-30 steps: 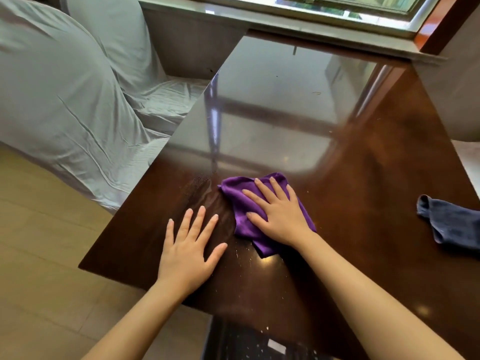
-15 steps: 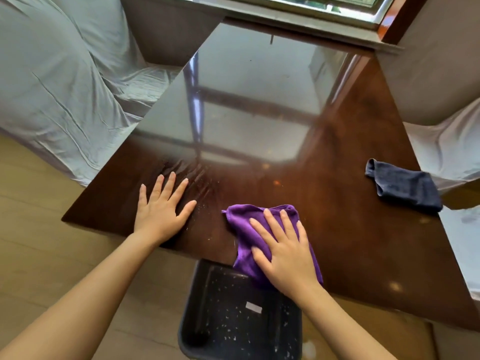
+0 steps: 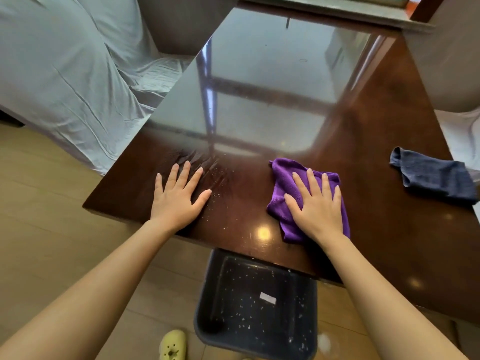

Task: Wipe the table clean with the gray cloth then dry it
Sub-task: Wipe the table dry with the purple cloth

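Observation:
On the dark glossy wooden table my right hand lies flat with spread fingers, pressing down a purple cloth near the front edge. My left hand rests flat on the table to the left and holds nothing. Small pale crumbs and smear marks lie between the two hands. A dark gray-blue cloth lies crumpled at the table's right edge, untouched and well apart from my right hand.
A dark bin speckled with crumbs stands on the floor under the table's front edge. Sheet-covered furniture is at the left, more at the right. A yellow-green shoe shows beside the bin.
My right hand swept the purple cloth to the front edge above the bin, then slid it back onto the table and to the right. My left hand stayed flat.

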